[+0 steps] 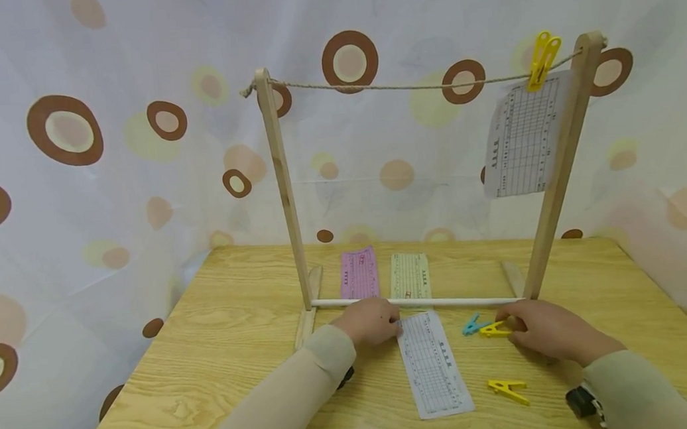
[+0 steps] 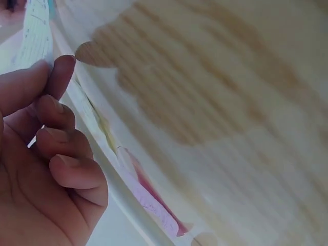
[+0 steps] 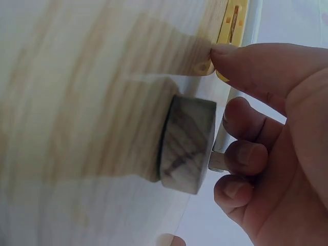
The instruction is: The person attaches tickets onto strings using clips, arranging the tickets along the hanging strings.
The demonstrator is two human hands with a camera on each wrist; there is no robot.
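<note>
My left hand (image 1: 370,321) pinches the upper left corner of a white printed slip of paper (image 1: 434,367) between thumb and index finger. In the left wrist view that slip (image 2: 37,36) rises from the fingertips, the other fingers curled below. Over on the right, my right hand (image 1: 551,329) pinches the end of a yellow clothespin (image 1: 494,329). The right wrist view has the thumb against this clothespin (image 3: 233,23). A blue clothespin (image 1: 473,324) lies right beside it, and another yellow clothespin (image 1: 509,390) rests on the table nearer to me.
A wooden frame with a left post (image 1: 285,192), a right post (image 1: 561,166) and a white crossbar (image 1: 457,301) stands ahead. From its rope (image 1: 394,87) hangs a white slip (image 1: 524,142) under a yellow clothespin (image 1: 542,61). Pink (image 1: 360,274) and pale green (image 1: 409,275) slips lie behind the bar.
</note>
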